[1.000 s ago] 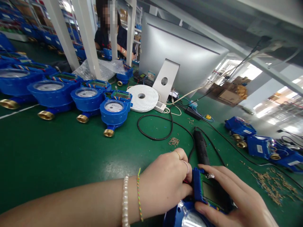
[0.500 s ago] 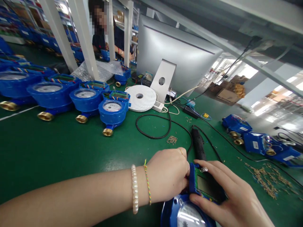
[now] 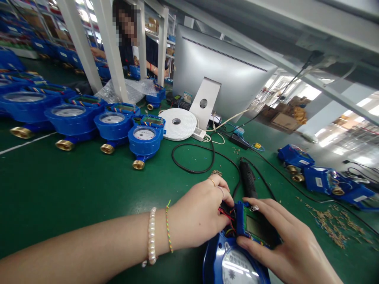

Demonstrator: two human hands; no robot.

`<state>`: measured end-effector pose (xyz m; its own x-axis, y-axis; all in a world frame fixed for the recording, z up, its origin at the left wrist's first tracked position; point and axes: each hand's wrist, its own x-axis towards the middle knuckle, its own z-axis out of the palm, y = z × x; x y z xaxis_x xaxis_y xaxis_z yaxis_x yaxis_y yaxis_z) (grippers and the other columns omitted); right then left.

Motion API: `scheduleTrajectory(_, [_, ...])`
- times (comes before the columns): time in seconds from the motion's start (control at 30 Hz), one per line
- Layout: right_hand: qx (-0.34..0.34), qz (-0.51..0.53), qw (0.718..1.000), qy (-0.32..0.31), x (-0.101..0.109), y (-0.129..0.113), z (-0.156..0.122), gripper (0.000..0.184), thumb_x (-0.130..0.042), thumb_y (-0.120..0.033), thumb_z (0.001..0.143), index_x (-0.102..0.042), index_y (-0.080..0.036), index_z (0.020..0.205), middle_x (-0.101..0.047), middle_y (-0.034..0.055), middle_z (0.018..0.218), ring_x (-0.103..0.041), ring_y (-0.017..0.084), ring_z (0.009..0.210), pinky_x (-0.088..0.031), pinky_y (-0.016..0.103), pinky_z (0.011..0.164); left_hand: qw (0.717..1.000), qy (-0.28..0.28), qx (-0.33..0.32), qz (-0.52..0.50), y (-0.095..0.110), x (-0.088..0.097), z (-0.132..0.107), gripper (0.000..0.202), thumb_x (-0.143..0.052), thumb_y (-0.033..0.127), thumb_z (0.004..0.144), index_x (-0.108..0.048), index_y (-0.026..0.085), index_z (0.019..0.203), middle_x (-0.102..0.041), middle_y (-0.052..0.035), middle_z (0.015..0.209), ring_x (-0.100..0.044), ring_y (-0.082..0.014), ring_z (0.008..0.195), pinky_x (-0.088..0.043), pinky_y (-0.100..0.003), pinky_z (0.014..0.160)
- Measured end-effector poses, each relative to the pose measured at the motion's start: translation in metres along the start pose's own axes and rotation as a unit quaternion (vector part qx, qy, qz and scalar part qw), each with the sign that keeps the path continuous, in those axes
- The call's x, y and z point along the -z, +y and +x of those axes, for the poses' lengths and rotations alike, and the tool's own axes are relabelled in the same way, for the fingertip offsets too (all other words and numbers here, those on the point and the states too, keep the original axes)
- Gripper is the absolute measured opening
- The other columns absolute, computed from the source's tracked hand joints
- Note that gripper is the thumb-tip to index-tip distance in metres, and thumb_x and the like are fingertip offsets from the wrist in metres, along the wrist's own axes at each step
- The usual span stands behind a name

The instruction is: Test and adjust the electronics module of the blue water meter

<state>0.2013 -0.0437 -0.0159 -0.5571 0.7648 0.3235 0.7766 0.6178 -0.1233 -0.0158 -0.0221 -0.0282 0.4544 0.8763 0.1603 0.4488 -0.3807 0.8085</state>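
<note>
A blue water meter (image 3: 211, 258) with a round clear dial lies at the bottom of the view, partly cut off. Over its top end, my right hand (image 3: 291, 240) grips a display module (image 3: 257, 227), a green circuit board with a grey screen in a blue frame, between thumb and fingers. A small coil spring (image 3: 254, 208) stands on the board's far edge. My left hand (image 3: 201, 215) wears a bead bracelet and a woven band. Its fingers are curled around thin red and dark wires (image 3: 227, 215) beside the module; the fingertips are partly hidden.
Blue meters (image 3: 145, 142) stand in a row at left. Behind are a white tape roll (image 3: 179, 124) and a monitor (image 3: 222, 67). A black electric screwdriver (image 3: 248, 179) lies beyond my hands. Loose screws (image 3: 337, 225) and more meters (image 3: 321, 181) are at right. A person (image 3: 127, 51) sits across.
My left hand has shifted left, away from the module's edge, and its fingers have loosened a little, so the red wires now show. My right hand keeps its grip on the module.
</note>
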Motion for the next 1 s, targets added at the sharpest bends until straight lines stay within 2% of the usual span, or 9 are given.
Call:
scheduleTrajectory(0.07, [0.002,0.003,1.000,0.000,0.000,-0.001,0.000,0.042,-0.058,-0.050,0.086,-0.050,-0.025,0.119,-0.060,0.0046,0.104,-0.064,0.018,0.089,-0.055,0.026,0.070,1.000,-0.020,-0.001,-0.001,0.002,0.004,-0.001,0.016,-0.064,0.009,0.070,-0.071,0.014,0.083,-0.057,-0.0040,0.111,-0.051,-0.0029,0.053,-0.047,-0.018,0.055])
scheduleTrajectory(0.13, [0.004,0.002,1.000,-0.004,0.000,-0.001,0.001,0.042,-0.058,-0.049,0.085,-0.050,-0.025,0.118,-0.060,0.0045,0.104,-0.064,0.018,0.088,-0.055,0.027,0.070,0.999,-0.038,-0.009,0.005,0.004,0.007,0.000,0.010,-0.065,0.010,0.069,-0.071,0.013,0.077,-0.059,-0.0046,0.107,-0.051,-0.0025,0.051,-0.047,-0.018,0.054])
scheduleTrajectory(0.23, [0.000,-0.002,1.000,-0.010,0.001,-0.001,0.001,0.042,-0.059,-0.050,0.085,-0.050,-0.025,0.118,-0.060,0.0047,0.105,-0.064,0.019,0.089,-0.056,0.027,0.070,0.998,-0.053,-0.025,0.016,0.005,0.011,0.003,0.007,-0.070,0.014,0.068,-0.072,0.012,0.074,-0.062,-0.0040,0.095,-0.056,-0.0059,0.057,-0.047,-0.018,0.056])
scheduleTrajectory(0.37, [0.006,-0.011,1.000,-0.011,0.003,-0.001,-0.001,0.043,-0.059,-0.050,0.084,-0.050,-0.025,0.119,-0.061,0.0047,0.104,-0.065,0.018,0.088,-0.057,0.026,0.069,0.995,-0.076,-0.057,0.030,0.004,0.012,0.007,0.019,-0.078,0.029,0.067,-0.075,0.016,0.080,-0.064,-0.0023,0.086,-0.060,-0.0107,0.068,-0.047,-0.019,0.059])
scheduleTrajectory(0.43, [0.009,-0.020,1.000,-0.014,0.004,-0.001,-0.001,0.044,-0.060,-0.049,0.083,-0.050,-0.024,0.118,-0.061,0.0052,0.104,-0.066,0.019,0.088,-0.057,0.027,0.070,0.993,-0.080,-0.077,0.045,0.003,0.009,0.008,0.014,-0.077,0.028,0.070,-0.076,0.018,0.080,-0.065,-0.0016,0.081,-0.061,-0.0134,0.076,-0.048,-0.020,0.064])
scheduleTrajectory(0.57, [0.013,-0.020,1.000,-0.006,0.006,-0.003,0.004,0.043,-0.059,-0.050,0.085,-0.050,-0.024,0.117,-0.061,0.0053,0.103,-0.066,0.018,0.088,-0.058,0.026,0.070,0.990,-0.054,-0.092,0.087,0.000,-0.003,0.007,0.008,-0.067,0.022,0.077,-0.072,0.017,0.078,-0.062,-0.0032,0.085,-0.062,-0.0190,0.081,-0.051,-0.029,0.074])
scheduleTrajectory(0.67, [0.022,-0.016,1.000,0.003,0.005,-0.004,0.005,0.042,-0.058,-0.050,0.085,-0.051,-0.024,0.117,-0.062,0.0050,0.101,-0.066,0.017,0.086,-0.057,0.025,0.069,0.991,-0.015,-0.074,0.107,0.000,-0.012,0.005,0.016,-0.066,0.023,0.075,-0.067,0.016,0.089,-0.059,-0.0049,0.098,-0.062,-0.0214,0.084,-0.053,-0.034,0.075])
scheduleTrajectory(0.83, [0.012,-0.013,1.000,-0.005,0.003,-0.002,0.001,0.044,-0.060,-0.050,0.084,-0.050,-0.023,0.118,-0.062,0.0064,0.104,-0.065,0.019,0.089,-0.057,0.027,0.071,0.990,0.014,-0.050,0.128,0.004,-0.016,0.002,0.014,-0.061,0.019,0.075,-0.060,0.015,0.088,-0.053,-0.0051,0.104,-0.062,-0.0207,0.077,-0.056,-0.037,0.071])
scheduleTrajectory(1.0, [0.026,-0.024,0.999,-0.007,0.004,0.000,0.001,0.045,-0.060,-0.049,0.085,-0.050,-0.022,0.118,-0.062,0.0072,0.104,-0.066,0.019,0.089,-0.058,0.026,0.071,0.982,0.029,-0.065,0.176,0.007,-0.017,-0.001,0.008,-0.056,0.019,0.077,-0.056,0.014,0.084,-0.052,-0.0063,0.105,-0.060,-0.0174,0.068,-0.055,-0.033,0.062])
